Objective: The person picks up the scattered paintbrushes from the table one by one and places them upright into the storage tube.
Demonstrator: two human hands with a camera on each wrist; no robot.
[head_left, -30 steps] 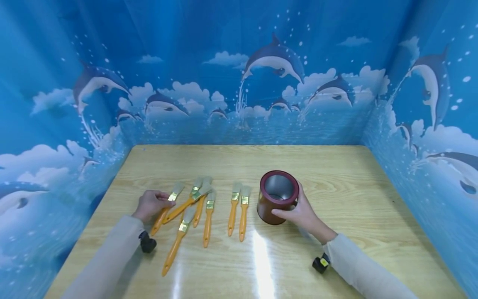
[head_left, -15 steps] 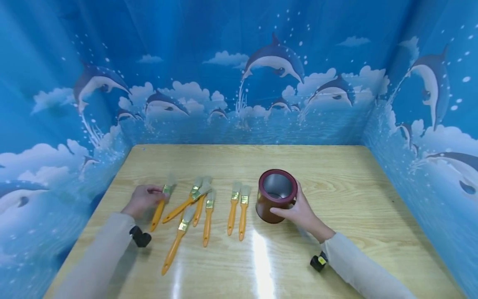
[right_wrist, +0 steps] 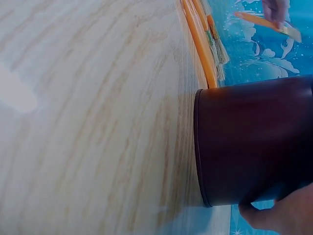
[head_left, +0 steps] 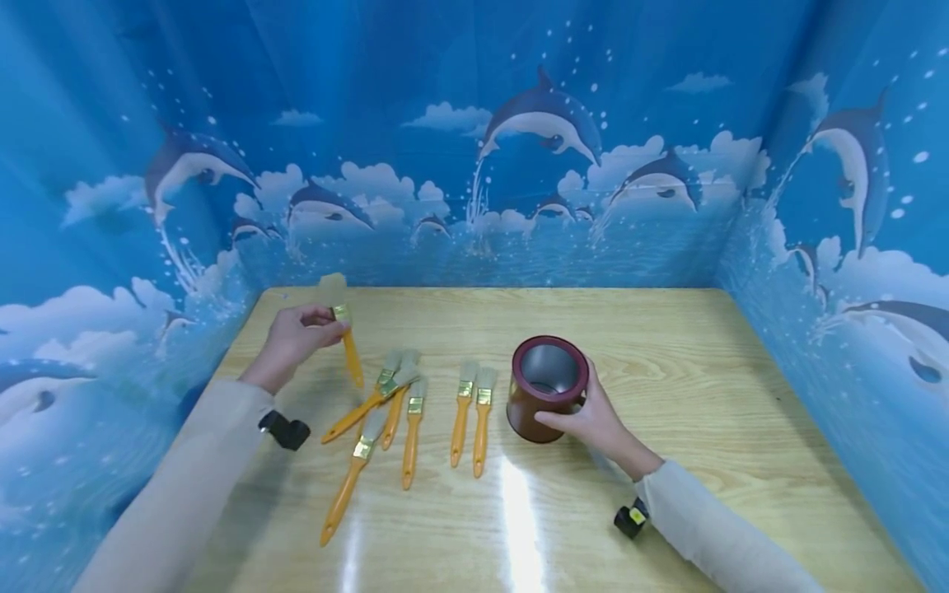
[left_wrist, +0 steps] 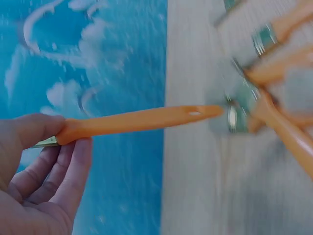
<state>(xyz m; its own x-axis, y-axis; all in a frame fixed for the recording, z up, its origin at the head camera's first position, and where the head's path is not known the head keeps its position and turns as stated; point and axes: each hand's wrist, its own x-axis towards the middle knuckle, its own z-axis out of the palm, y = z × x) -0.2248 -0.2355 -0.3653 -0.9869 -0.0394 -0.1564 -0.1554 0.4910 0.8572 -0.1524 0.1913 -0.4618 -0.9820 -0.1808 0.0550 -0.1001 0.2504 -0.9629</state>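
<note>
My left hand (head_left: 300,339) pinches a paintbrush (head_left: 352,356) near its metal ferrule and holds it above the table. Its pale bristles point up and away, and the orange handle hangs down. In the left wrist view, thumb and fingers press the neck of that orange handle (left_wrist: 142,121). On the right, my right hand (head_left: 596,416) grips the side of a dark red-brown round can (head_left: 537,416) with a wide rim. The can stands upright on the table and its visible inside holds nothing. In the right wrist view the can (right_wrist: 254,142) hides most of the hand.
Several paintbrushes (head_left: 385,395) lie overlapping left of centre on the wooden table (head_left: 652,329). One longer brush (head_left: 344,498) lies nearer the front. Two brushes (head_left: 470,412) lie side by side left of the can. A blue dolphin-print curtain (head_left: 415,189) encloses the table's back and sides.
My left hand has lifted the leftmost paintbrush off the table and carried it up and toward the back, its handle now swung rightward. My right hand and the can have barely moved.
</note>
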